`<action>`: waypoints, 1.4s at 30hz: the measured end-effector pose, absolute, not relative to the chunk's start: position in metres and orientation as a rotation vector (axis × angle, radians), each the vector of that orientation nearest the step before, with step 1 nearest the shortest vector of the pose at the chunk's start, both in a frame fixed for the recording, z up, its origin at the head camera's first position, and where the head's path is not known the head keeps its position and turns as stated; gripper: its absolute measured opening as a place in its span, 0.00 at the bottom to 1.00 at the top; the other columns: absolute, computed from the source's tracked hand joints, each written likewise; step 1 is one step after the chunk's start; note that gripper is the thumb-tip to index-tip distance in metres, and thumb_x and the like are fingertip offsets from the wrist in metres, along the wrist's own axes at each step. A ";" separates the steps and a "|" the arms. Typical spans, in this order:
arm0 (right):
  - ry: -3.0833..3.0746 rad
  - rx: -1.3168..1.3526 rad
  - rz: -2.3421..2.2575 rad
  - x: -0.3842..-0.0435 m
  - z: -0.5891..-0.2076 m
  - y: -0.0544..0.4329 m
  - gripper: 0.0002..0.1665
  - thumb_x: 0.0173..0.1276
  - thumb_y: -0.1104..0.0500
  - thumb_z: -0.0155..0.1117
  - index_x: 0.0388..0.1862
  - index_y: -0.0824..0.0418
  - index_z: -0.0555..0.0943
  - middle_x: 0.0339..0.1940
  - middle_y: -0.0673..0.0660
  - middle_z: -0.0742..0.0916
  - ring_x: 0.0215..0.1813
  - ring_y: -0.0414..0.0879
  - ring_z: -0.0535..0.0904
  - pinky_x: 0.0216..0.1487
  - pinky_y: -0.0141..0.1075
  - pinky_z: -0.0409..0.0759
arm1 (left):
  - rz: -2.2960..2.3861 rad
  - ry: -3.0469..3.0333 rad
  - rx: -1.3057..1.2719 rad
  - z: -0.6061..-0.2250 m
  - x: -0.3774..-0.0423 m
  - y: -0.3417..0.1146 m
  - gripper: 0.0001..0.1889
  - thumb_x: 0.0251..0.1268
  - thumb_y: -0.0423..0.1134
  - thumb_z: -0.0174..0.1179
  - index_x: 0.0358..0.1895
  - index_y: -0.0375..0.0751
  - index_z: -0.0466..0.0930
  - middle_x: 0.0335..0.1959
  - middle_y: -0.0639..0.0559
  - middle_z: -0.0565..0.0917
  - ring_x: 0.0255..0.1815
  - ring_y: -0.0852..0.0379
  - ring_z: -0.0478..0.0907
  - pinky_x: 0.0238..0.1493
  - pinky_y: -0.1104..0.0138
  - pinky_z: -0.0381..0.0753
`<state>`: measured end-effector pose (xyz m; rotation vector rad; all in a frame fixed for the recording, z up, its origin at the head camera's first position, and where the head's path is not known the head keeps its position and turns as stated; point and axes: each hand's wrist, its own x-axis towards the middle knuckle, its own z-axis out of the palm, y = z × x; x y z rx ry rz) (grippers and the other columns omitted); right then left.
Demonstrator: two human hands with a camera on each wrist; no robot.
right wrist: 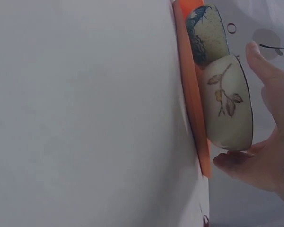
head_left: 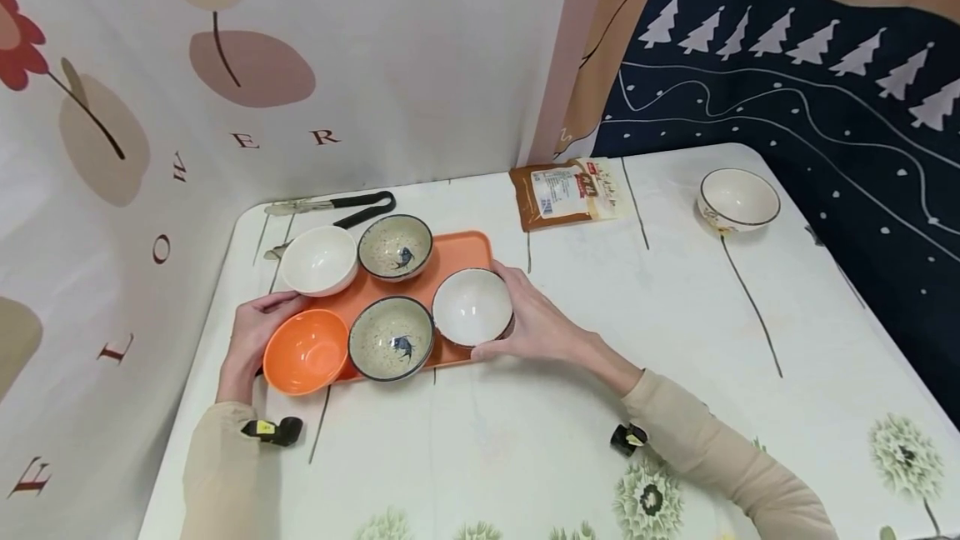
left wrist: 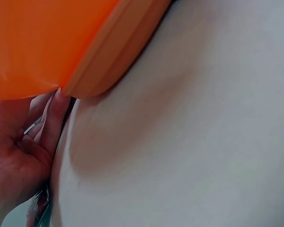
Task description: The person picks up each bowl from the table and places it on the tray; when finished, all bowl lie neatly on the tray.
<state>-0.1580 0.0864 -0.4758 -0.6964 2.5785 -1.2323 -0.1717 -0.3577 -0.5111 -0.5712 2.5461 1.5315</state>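
Observation:
An orange tray (head_left: pixel 459 250) holds a white bowl (head_left: pixel 318 258), an orange bowl (head_left: pixel 306 350), two speckled bowls (head_left: pixel 395 247) with blue fish motifs and a dark-rimmed white bowl (head_left: pixel 472 307). My left hand (head_left: pixel 258 332) is at the tray's left end, beside the orange bowl. In the left wrist view, fairly straight fingers (left wrist: pixel 57 118) reach the tray edge beneath that bowl; the other fingers are partly hidden. At the right end, my right hand (head_left: pixel 543 325) spreads around the dark-rimmed bowl, with fingertips (right wrist: pixel 227 161) close to the tray's end and the thumb extended.
Black-handled tongs (head_left: pixel 360 208) lie behind the tray. A brown and white packet (head_left: pixel 566 194) lies at the table's back edge. Another white bowl (head_left: pixel 738 200) stands at the far right. Patterned curtains (head_left: pixel 420 65) border the white table (head_left: pixel 480 457).

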 end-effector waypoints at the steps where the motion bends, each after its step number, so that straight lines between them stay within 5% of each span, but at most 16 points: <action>1: 2.575 -0.691 -1.241 -0.159 -0.473 0.089 0.78 0.45 0.36 0.85 0.84 0.59 0.48 0.77 0.62 0.66 0.75 0.54 0.68 0.72 0.55 0.72 | 1.532 2.544 -0.573 -0.511 -0.172 -0.357 0.35 0.65 0.59 0.66 0.65 0.35 0.78 0.28 0.83 0.82 0.35 0.81 0.80 0.39 0.83 0.80; 9: 2.637 -0.570 -1.352 -0.180 -0.448 0.118 0.66 0.57 0.41 0.78 0.83 0.59 0.50 0.80 0.61 0.64 0.75 0.63 0.66 0.71 0.60 0.70 | 1.526 2.540 -0.571 -0.511 -0.172 -0.358 0.34 0.65 0.59 0.66 0.65 0.36 0.79 0.28 0.83 0.82 0.36 0.81 0.80 0.39 0.83 0.80; 19: 2.780 -0.364 -1.440 -0.205 -0.417 0.169 0.60 0.62 0.44 0.75 0.83 0.59 0.51 0.81 0.62 0.62 0.80 0.59 0.60 0.77 0.57 0.62 | 1.534 2.539 -0.577 -0.511 -0.170 -0.359 0.34 0.66 0.59 0.66 0.66 0.37 0.78 0.28 0.83 0.82 0.35 0.81 0.81 0.38 0.83 0.80; 42: 3.125 0.146 -1.093 -0.254 -0.412 0.281 0.73 0.60 0.34 0.71 0.83 0.66 0.37 0.83 0.69 0.48 0.84 0.65 0.44 0.82 0.60 0.47 | 1.534 2.543 -0.576 -0.514 -0.171 -0.359 0.33 0.66 0.58 0.65 0.65 0.37 0.79 0.28 0.82 0.82 0.35 0.81 0.80 0.38 0.83 0.80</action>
